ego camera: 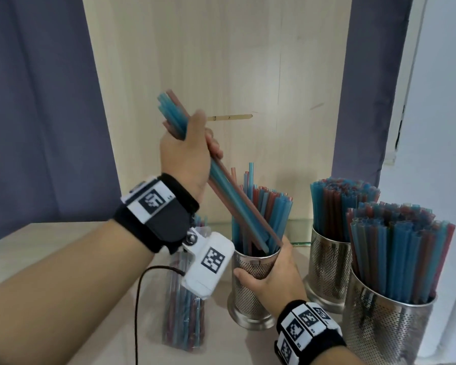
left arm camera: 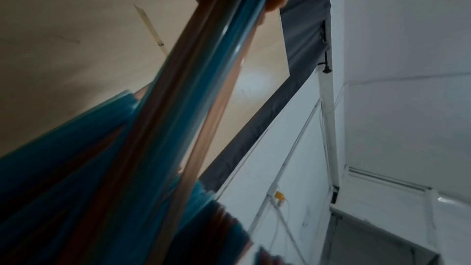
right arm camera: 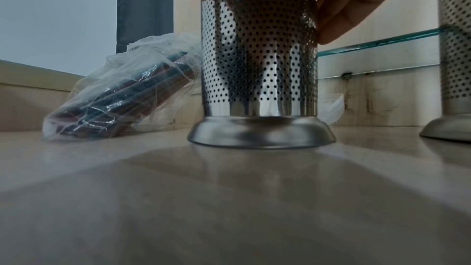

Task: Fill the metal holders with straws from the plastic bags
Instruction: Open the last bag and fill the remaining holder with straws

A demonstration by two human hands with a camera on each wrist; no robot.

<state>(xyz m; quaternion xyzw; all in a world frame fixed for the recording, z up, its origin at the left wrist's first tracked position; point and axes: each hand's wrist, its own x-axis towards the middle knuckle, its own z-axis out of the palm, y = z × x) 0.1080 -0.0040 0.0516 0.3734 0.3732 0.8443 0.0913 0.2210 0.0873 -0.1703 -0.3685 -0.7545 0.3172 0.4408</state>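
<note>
Altogether three perforated metal holders stand on the pale table (ego camera: 63, 259). Leftmost is the holder (ego camera: 250, 291) that the right hand (ego camera: 277, 272) grasps around its upper wall, thumb on the left side and fingers (right arm camera: 351, 7) wrapped round the right; it is only partly filled, with blue and red straws standing loosely inside. Two full holders sit to its right: a far one (ego camera: 327, 270) and a near one (ego camera: 387, 327), both packed tight with straws.

Above, the left hand (ego camera: 187, 151) is clenched around one bundle of straws (ego camera: 237, 204), held slanting, its upper ends up and to the left, its lower ends dipping into the mouth of the grasped holder. In the left wrist view the bundle (left arm camera: 193, 88) runs close along the lens, blurred.

One plastic bag (ego camera: 184, 312) with straws inside lies on the table just left of the grasped holder, its far end raised, its mouth (right arm camera: 158, 45) crumpled open.
</note>
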